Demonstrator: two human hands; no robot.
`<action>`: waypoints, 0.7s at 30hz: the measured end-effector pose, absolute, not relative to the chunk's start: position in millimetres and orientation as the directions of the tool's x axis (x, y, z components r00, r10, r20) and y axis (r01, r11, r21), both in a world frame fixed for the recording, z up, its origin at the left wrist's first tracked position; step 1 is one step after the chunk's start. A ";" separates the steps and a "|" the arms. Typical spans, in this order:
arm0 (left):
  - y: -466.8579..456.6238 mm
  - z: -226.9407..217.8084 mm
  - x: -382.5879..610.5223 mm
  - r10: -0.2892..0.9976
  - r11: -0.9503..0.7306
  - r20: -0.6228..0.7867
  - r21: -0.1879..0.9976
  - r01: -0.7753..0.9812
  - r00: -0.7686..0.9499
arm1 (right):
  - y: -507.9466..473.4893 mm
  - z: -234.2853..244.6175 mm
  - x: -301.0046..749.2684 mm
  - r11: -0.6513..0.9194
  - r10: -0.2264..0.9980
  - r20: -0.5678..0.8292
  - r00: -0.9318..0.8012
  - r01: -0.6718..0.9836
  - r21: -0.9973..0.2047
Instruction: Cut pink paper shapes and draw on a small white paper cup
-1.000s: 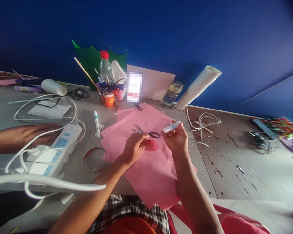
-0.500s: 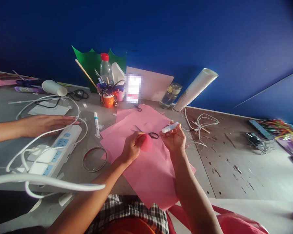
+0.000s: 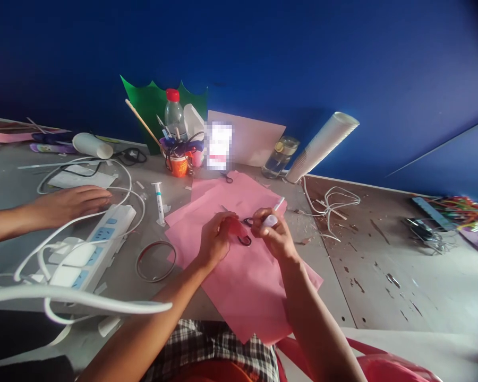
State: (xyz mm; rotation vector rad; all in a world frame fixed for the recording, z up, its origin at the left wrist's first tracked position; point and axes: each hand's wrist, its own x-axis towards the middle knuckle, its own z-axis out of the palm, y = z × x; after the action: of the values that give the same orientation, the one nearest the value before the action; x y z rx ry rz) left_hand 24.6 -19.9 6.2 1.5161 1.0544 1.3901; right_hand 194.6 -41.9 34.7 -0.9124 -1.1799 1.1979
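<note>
The small pink piece (image 3: 236, 226) was pinched in the grip of our left hand (image 3: 216, 237), the fingers curled shut around it, over the pink sheets (image 3: 247, 286). Our right hand (image 3: 274, 236) was just beside it, its grip closed round a white tube (image 3: 271, 216) whose tip pointed toward the far edge of the surface (image 3: 382, 254). Between our two hands the black-handled scissors (image 3: 245, 240) lay on the sheets, partly hidden by our fingers. The sheets spread from the middle of the surface to its near edge. Toward the left edge we saw a wire ring (image 3: 155, 261), a white power strip (image 3: 97, 233) looped in white cable, and another person's hand (image 3: 69, 201) lying flat beside it. Along the far edge were a tilted stack of paper cups (image 3: 322, 144), a glass jar (image 3: 279, 155) and a red-capped bottle (image 3: 174, 114).
</note>
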 end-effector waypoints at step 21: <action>-18.0 -1.3 19.6 0.571 -0.790 0.818 0.522 0.321 0.076 | -46.2 12.0 176.7 0.562 0.556 0.826 -0.096 0.775 -0.288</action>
State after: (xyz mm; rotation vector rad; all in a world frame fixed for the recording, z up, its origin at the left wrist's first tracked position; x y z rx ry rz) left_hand 19.6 -18.0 -1.3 2.1428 0.9065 1.7899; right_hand 176.7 -46.2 12.0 -1.1016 -1.7736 -0.2686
